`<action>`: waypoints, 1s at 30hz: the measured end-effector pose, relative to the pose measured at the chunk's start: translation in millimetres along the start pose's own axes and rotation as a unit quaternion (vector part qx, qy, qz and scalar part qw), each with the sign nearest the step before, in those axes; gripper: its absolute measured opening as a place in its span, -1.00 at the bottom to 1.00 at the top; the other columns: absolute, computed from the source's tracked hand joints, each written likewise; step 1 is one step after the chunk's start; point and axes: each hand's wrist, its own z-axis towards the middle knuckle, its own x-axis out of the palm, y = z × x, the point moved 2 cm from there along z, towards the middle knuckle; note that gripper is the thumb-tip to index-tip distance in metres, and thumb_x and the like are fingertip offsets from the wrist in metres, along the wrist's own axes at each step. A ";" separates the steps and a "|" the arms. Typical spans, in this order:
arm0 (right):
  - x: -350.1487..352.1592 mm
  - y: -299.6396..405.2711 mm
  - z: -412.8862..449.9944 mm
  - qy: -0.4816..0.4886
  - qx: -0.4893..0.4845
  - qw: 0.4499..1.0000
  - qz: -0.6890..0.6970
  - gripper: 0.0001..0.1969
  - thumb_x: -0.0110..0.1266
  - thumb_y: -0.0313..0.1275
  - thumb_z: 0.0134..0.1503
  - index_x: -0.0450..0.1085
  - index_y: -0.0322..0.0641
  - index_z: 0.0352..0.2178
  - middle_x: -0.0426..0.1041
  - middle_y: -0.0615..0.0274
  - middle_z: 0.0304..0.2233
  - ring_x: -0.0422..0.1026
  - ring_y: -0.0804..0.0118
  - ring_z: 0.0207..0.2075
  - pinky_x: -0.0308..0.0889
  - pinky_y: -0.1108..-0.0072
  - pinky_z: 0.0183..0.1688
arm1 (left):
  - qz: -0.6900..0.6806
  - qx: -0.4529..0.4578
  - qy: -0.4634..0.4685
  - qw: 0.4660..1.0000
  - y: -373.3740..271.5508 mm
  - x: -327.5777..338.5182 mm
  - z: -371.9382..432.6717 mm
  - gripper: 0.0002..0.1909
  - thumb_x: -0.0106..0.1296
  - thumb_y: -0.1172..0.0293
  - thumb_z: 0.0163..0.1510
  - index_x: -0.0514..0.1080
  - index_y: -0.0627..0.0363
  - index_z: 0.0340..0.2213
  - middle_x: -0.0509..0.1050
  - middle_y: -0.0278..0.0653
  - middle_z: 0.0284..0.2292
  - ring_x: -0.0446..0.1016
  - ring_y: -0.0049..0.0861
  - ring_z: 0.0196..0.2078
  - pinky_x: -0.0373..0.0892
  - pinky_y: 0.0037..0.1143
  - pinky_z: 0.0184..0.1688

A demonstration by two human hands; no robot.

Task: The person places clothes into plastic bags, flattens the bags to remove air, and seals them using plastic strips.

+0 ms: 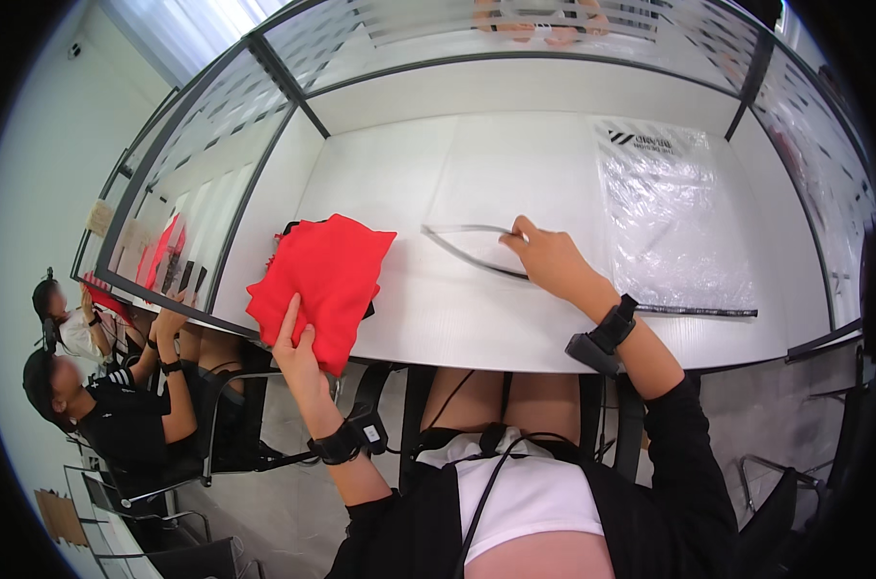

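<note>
My left hand (pixel 297 362) is at the table's front left edge, on a piece of red cloth (pixel 322 275). Its index finger and thumb lie on top of the cloth, and its other fingers are hidden, apparently beneath it. The cloth has a jagged outline, and its lower corner hangs past the table edge. Small black parts show from under it. Over the middle of the table, my right hand (pixel 554 257) pinches a thin, grey, partly translucent strip (pixel 474 262). Bent into a narrow loop, the strip points left and is blurred.
A clear plastic bag (pixel 680 224) with printing and a dark lower edge lies flat at the right of the white table (pixel 409 318). Framed glass partitions (pixel 525 61) enclose the table. Two people (pixel 112 405) sit to the left; another person's hands (pixel 546 32) show beyond the back glass.
</note>
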 end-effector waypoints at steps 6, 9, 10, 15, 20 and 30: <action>-1.8 -8.1 -0.4 -0.017 0.063 0.997 0.044 -0.39 0.12 -0.34 -0.23 0.12 -0.17 -0.09 0.16 0.12 -0.17 0.37 0.18 -0.47 0.32 0.48 -0.46 | 0.374 0.150 0.050 0.914 -36.7 24.6 -2.3 -0.55 -0.25 0.74 -0.10 0.24 0.26 -0.10 0.33 -0.17 -0.13 0.29 -0.60 -0.14 0.13 -0.69 -0.10; 0.0 -10.0 -1.7 -0.007 0.068 0.995 0.077 -0.38 0.14 -0.32 -0.24 0.12 -0.18 -0.09 0.16 0.12 -0.18 0.36 0.15 -0.47 0.32 0.46 -0.45 | 0.232 0.146 0.124 0.954 -63.9 49.7 -11.1 -0.56 -0.26 0.70 -0.08 0.28 0.14 -0.11 0.38 -0.06 -0.20 0.34 -0.62 -0.20 0.18 -0.66 -0.14; -6.2 -5.5 1.4 0.032 0.090 0.992 0.087 -0.38 0.13 -0.30 -0.22 0.12 -0.20 -0.09 0.18 0.08 -0.21 0.36 0.11 -0.46 0.31 0.44 -0.41 | 0.140 0.202 0.143 0.959 -73.4 57.1 -14.4 -0.60 -0.24 0.69 -0.07 0.27 0.25 -0.12 0.37 -0.14 -0.18 0.29 -0.62 -0.13 0.16 -0.67 -0.09; 17.6 -28.7 -9.1 -0.007 -0.006 0.995 0.104 -0.40 0.07 -0.36 -0.16 0.05 -0.24 -0.06 0.17 0.06 -0.10 0.37 0.09 -0.31 0.29 0.42 -0.27 | -0.225 0.140 0.192 0.945 -87.2 80.4 -35.1 -0.50 -0.18 0.70 -0.14 0.17 0.32 -0.06 0.20 -0.15 -0.02 0.19 -0.46 0.00 0.04 -0.57 0.05; 10.2 -30.1 -37.7 0.004 0.162 0.768 0.619 -0.45 0.03 -0.38 -0.11 0.06 -0.25 -0.07 0.18 0.08 -0.10 0.36 0.15 -0.28 0.28 0.46 -0.24 | -0.176 -0.014 0.328 0.928 -21.3 123.8 -48.6 -0.47 -0.22 0.75 -0.15 0.16 0.29 -0.05 0.19 -0.16 -0.04 0.16 -0.55 -0.01 0.08 -0.59 0.00; 7.6 -20.9 -37.7 -0.024 0.163 0.662 0.732 -0.68 -0.21 -0.43 0.08 0.15 -0.31 -0.12 0.21 0.16 -0.08 0.28 0.42 -0.15 0.19 0.60 -0.12 | -0.139 -0.207 0.296 0.922 54.3 117.6 -69.8 -0.48 -0.31 0.77 -0.18 0.19 0.33 -0.07 0.24 -0.06 -0.08 0.27 -0.48 -0.09 0.21 -0.59 -0.06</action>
